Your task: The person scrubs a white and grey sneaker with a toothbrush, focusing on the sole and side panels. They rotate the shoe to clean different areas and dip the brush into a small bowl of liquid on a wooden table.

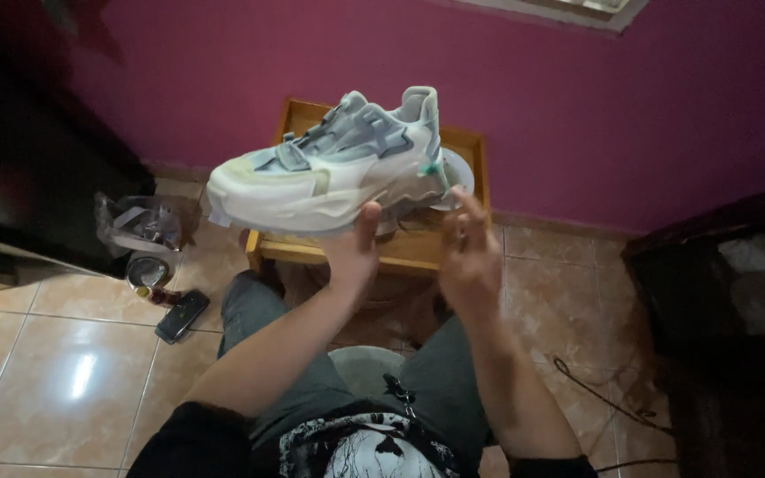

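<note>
The chunky white-and-grey mesh sneaker (pixel 329 168) rests on my left hand (pixel 351 252), gripped underneath; I should hold it level while my right hand (pixel 469 257) hovers open.

There is just one camera, and it sits on the person's head. It looks down and forward, past the knees to the tiled floor (pixel 64 372) and the pink wall (pixel 577 106). The hands (pixel 469 257) are close to it.
</note>
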